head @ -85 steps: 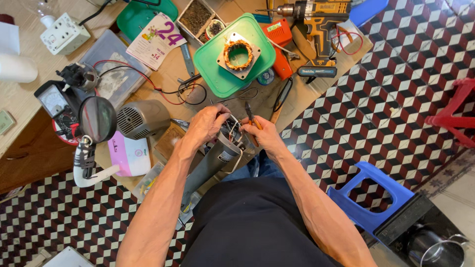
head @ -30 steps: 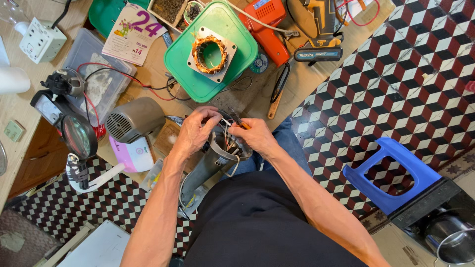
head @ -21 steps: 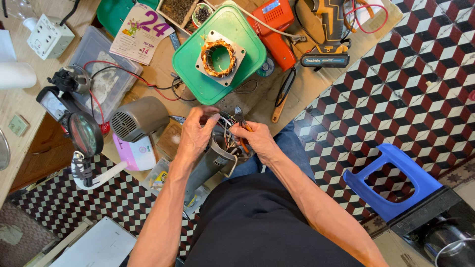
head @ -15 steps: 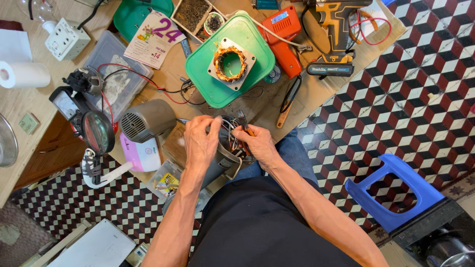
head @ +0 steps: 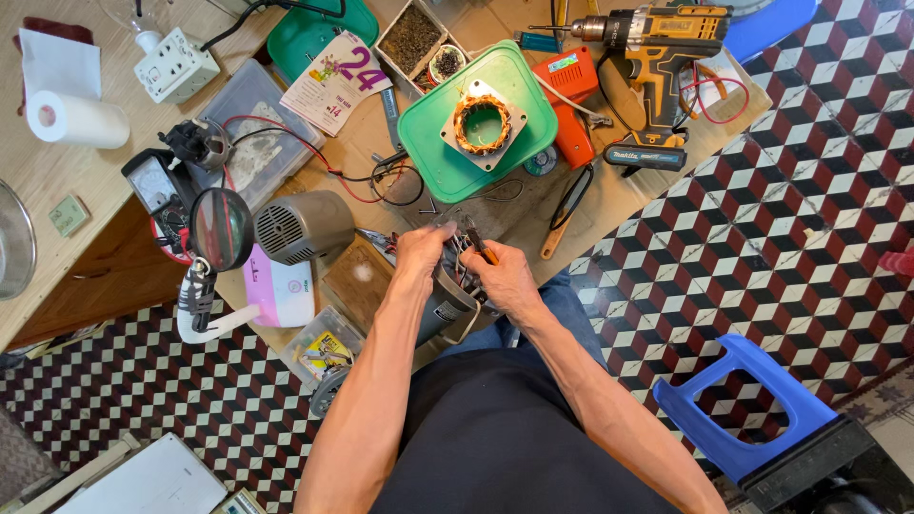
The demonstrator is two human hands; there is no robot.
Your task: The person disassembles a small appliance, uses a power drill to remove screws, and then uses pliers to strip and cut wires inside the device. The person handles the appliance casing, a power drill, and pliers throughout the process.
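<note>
I am working inside the open end of the grey housing (head: 446,303), which is resting on my lap at the near edge of the surface (head: 519,214), so the casing is already opened up and its bundle of wires (head: 461,255) is lying exposed at the top. The stator (head: 482,124), a copper-wound ring, is sitting apart on the green lid (head: 433,157) at twelve o'clock from my hands, which I judge to mean the stripping-down is largely done and the wiring work is what remains. My left hand (head: 420,252) is reaching in from seven o'clock, wrist bent down, fingers curled over the housing's rim and pinching at the wires. My right hand (head: 503,278) is coming in from five o'clock, its grip closed on a small orange-handled tool (head: 479,244) whose tip is pointing into the wires; what the tip is touching I cannot tell. The drill (head: 657,57) is lying untouched at one o'clock, well apart.
</note>
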